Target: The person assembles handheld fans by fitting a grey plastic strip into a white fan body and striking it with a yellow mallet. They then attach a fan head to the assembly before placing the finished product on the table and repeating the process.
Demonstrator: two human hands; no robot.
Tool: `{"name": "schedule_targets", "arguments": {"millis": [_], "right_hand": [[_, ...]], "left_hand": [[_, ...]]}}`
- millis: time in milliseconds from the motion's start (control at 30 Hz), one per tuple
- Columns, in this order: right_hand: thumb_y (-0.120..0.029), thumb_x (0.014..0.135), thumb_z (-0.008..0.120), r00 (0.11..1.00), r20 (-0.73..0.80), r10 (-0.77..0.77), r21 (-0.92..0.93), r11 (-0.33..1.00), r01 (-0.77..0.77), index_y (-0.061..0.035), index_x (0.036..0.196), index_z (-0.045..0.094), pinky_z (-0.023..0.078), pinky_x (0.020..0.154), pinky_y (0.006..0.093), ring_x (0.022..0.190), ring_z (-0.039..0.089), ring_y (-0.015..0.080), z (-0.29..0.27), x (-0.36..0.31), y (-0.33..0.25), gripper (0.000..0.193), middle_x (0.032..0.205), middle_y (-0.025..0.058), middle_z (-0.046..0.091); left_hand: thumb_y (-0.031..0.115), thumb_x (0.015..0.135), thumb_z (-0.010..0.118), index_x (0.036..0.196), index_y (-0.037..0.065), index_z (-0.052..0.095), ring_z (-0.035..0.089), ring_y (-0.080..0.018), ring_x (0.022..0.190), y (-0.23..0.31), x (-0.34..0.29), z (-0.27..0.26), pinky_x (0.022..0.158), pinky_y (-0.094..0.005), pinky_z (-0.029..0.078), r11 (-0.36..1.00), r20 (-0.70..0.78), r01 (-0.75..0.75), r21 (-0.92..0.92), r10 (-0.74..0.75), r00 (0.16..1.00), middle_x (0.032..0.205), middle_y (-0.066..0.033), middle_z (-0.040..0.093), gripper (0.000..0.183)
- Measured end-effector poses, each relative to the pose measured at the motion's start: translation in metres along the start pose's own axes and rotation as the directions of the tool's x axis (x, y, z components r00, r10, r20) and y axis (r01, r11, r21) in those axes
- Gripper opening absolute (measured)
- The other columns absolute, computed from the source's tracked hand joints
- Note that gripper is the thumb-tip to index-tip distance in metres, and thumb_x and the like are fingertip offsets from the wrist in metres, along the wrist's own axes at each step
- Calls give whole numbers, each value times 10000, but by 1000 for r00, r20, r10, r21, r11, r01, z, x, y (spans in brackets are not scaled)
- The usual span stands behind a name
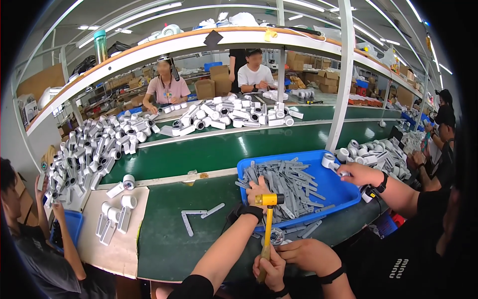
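Observation:
Grey plastic strips (279, 182) lie heaped in a blue tray (351, 197). My left hand (258, 188) reaches over the tray's left side onto the strips, fingers apart; the hammer head hides part of it. My right hand (269, 269) is closed around the wooden handle of a yellow-headed hammer (269, 200), held upright at the table's near edge. Beside it, a co-worker's hand (311, 255) is near a round white part (275, 236) with a metallic inside. That co-worker's other hand (356, 174) holds a white handheld-fan-like part (329, 161) over the tray's far right corner.
Left of the tray, loose grey strips (199, 215) lie on the green tabletop. Several white fan-like parts (119, 213) rest on cardboard (82, 244). Beyond runs a green conveyor belt (209, 153) with piled white housings (99, 144). A metal post (341, 74) rises behind the tray. Co-workers sit around.

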State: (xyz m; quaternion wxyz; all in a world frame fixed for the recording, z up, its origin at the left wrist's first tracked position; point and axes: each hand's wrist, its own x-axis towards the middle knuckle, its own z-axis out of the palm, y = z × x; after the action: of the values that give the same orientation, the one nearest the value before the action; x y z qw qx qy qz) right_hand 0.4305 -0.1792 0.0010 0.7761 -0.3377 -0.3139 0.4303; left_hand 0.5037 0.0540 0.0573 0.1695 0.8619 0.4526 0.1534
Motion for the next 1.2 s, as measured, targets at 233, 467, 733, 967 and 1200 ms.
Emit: {"name": "schedule_targets", "arguments": {"millis": [233, 467, 733, 967, 1200], "right_hand": [[-6, 931, 555, 999, 22, 40, -108, 993, -37, 2, 1508, 341, 451, 512, 259, 564, 534, 151, 10, 0, 2, 616, 783, 115, 583], [2, 922, 568, 992, 113, -62, -346, 933, 97, 18, 1486, 381, 446, 545, 234, 589, 545, 121, 11, -4, 0, 594, 795, 102, 613], [43, 924, 572, 996, 54, -69, -229, 970, 79, 7, 1491, 384, 420, 524, 218, 584, 520, 93, 18, -6, 13, 599, 780, 61, 590], [13, 926, 558, 996, 23, -84, -244, 966, 88, 28, 1493, 359, 429, 520, 225, 571, 525, 111, 19, -14, -8, 602, 784, 84, 593], [-11, 921, 518, 924, -172, -341, -366, 893, 261, 43, 1485, 348, 441, 468, 220, 513, 527, 115, -11, -44, -42, 592, 786, 102, 602]], "left_hand": [[217, 818, 643, 1354, 114, 445, 583, -508, 1002, -39, 13, 15, 894, -515, 504, 892, -190, -109, -439, 26, 981, 1196, -334, 487, 580], [118, 863, 614, 1437, 44, 392, 473, -497, 1208, -44, 11, 13, 1055, -473, 410, 820, -249, -327, -469, 233, 940, 1294, -353, 482, 620], [235, 790, 747, 1358, 67, 512, 438, -469, 1280, -52, 4, 13, 1080, -478, 396, 873, -199, -244, -423, 173, 965, 1340, -320, 455, 636], [186, 801, 684, 1263, 73, 578, 488, -397, 1210, -35, -39, -39, 970, -482, 436, 910, -253, -410, 58, 411, 876, 1305, -207, 527, 488], [334, 727, 782, 1108, 77, 673, 557, -276, 1029, -29, -130, -45, 817, -380, 431, 567, 12, -776, -276, 810, 587, 996, -83, 650, 472]]}}
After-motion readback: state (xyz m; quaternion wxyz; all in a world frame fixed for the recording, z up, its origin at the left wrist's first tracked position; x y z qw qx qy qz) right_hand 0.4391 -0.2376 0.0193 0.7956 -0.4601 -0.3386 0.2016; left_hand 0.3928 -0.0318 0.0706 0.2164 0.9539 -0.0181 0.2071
